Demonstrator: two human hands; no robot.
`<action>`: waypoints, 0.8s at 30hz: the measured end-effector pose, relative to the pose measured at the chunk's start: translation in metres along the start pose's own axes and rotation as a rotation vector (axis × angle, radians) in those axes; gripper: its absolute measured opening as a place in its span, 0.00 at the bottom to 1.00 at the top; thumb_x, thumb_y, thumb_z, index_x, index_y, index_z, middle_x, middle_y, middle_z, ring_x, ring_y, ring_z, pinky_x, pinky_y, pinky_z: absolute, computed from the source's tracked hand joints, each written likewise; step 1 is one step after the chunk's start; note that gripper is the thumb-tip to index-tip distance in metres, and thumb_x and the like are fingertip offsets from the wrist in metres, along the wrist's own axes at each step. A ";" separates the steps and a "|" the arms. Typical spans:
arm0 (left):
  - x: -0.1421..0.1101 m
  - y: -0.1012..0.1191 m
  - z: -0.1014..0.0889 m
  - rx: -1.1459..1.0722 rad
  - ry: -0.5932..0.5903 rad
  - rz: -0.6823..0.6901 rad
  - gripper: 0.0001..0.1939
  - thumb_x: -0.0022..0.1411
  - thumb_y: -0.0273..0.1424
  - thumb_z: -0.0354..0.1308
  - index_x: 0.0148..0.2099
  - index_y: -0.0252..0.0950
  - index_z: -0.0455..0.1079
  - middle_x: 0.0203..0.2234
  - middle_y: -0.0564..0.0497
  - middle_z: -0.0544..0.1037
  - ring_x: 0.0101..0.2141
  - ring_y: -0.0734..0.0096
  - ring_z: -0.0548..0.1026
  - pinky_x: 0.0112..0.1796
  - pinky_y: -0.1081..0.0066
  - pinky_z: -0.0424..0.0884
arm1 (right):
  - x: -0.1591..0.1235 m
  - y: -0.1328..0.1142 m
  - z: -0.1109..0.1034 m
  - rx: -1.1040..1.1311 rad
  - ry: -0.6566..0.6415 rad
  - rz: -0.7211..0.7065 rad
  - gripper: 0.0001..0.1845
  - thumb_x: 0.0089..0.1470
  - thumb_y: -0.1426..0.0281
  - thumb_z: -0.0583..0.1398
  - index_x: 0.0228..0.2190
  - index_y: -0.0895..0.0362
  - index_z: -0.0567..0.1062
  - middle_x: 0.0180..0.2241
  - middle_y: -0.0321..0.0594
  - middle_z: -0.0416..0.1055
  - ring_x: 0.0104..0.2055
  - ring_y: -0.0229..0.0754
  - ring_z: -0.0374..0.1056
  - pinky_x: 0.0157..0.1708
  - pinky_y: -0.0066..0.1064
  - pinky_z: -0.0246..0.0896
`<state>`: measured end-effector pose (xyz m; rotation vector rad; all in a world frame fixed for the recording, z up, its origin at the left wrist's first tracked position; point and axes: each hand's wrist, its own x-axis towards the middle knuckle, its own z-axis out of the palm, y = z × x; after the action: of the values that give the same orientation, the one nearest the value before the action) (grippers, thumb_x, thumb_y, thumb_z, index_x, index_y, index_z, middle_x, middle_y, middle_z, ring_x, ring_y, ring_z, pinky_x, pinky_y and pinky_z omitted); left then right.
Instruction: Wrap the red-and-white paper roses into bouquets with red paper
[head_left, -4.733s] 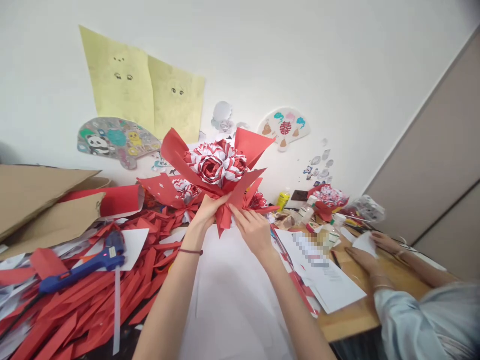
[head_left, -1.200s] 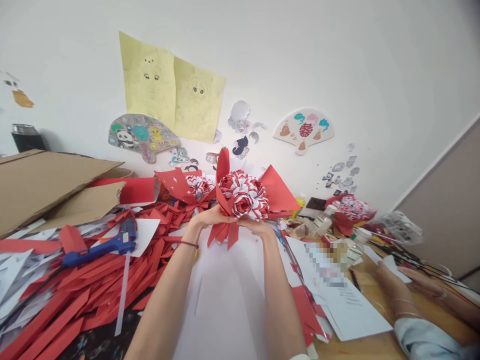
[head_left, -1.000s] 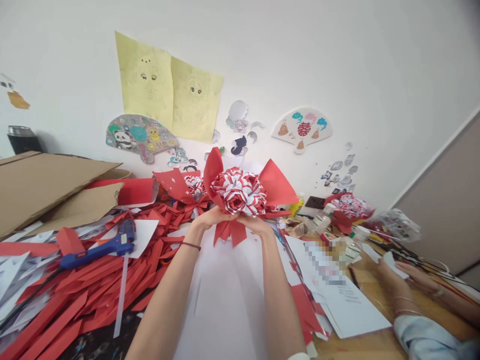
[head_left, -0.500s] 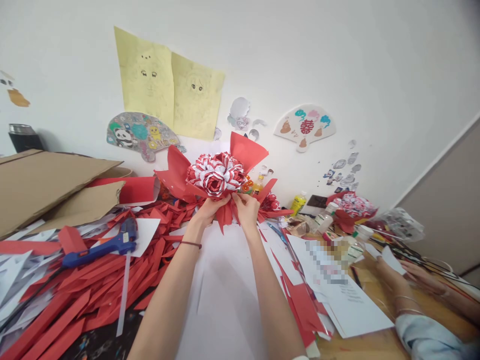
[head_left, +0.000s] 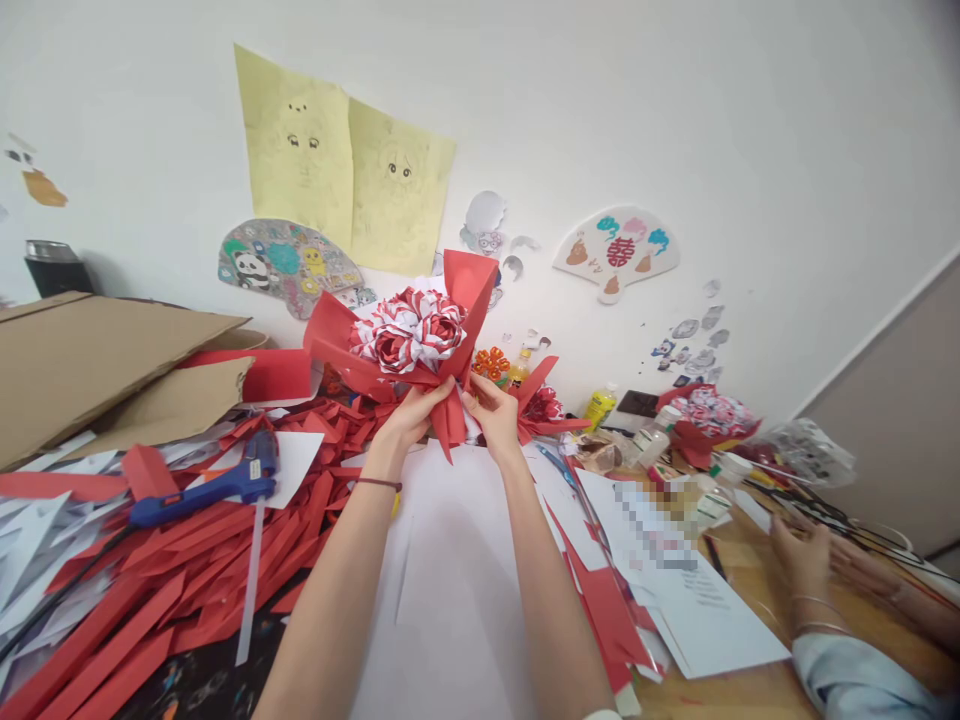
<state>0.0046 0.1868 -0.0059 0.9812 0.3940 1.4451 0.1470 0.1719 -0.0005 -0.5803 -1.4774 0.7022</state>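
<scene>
Red-and-white paper-flower bouquet [head_left: 409, 332], raised above white paper [head_left: 457, 580], leans left in its red wrap [head_left: 469, 285], whose flaps could spring apart if the hold at the gathered neck slackens. The left hand [head_left: 405, 420] closes on the neck; the right hand [head_left: 498, 415], narrow, pinches its other side — uneven pressure might crease it or skew the flower heads [head_left: 395, 350].

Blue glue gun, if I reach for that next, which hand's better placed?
Probably your left hand. It is nearer the glue gun, which lies to the left among red paper strips. Your right hand is farther away, at the base of the bouquet, and seems better suited to supporting it.
</scene>
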 end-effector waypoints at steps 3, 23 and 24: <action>-0.002 0.005 0.000 0.008 0.031 -0.018 0.25 0.48 0.36 0.71 0.48 0.35 0.73 0.39 0.47 0.81 0.39 0.66 0.78 0.48 0.64 0.72 | -0.001 0.005 0.001 0.119 0.077 0.083 0.23 0.49 0.59 0.67 0.46 0.58 0.78 0.49 0.44 0.74 0.55 0.49 0.68 0.59 0.43 0.60; -0.008 0.008 0.007 0.229 -0.156 -0.042 0.31 0.43 0.34 0.74 0.50 0.34 0.71 0.46 0.43 0.79 0.45 0.59 0.77 0.48 0.61 0.72 | -0.005 0.006 -0.016 -0.030 -0.009 0.229 0.43 0.34 0.65 0.73 0.54 0.55 0.68 0.57 0.46 0.66 0.58 0.53 0.63 0.59 0.46 0.60; -0.008 0.008 0.008 0.231 -0.154 -0.057 0.32 0.42 0.34 0.74 0.51 0.34 0.71 0.46 0.42 0.79 0.45 0.59 0.77 0.48 0.61 0.72 | -0.006 0.005 -0.017 -0.082 0.009 0.235 0.45 0.34 0.66 0.73 0.55 0.54 0.66 0.59 0.45 0.62 0.61 0.52 0.59 0.61 0.46 0.57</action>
<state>0.0043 0.1756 0.0024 1.2482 0.4793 1.2818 0.1639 0.1719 -0.0088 -0.8291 -1.4482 0.8220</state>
